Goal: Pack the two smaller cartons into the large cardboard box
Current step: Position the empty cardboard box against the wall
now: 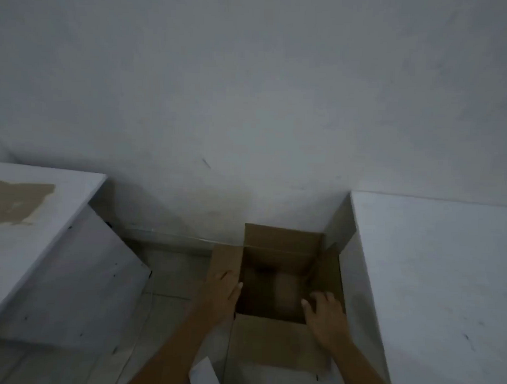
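A large brown cardboard box (pixel 276 339) stands open on the floor, its four flaps spread outward. Its dark inside shows only a strip of tape along the bottom; I see no smaller cartons anywhere in view. My left hand (pixel 224 294) lies flat on the left flap, fingers apart, pressing it outward. My right hand (pixel 325 315) rests at the box's near right corner with fingers spread, over the edge of the opening. Neither hand holds anything.
A white table (pixel 433 270) stands tight against the box's right side. Another white table (pixel 59 202) with a brown torn patch sits to the left. A white wall (pixel 249 105) rises behind. A white sheet (pixel 204 375) lies on the floor near my left forearm.
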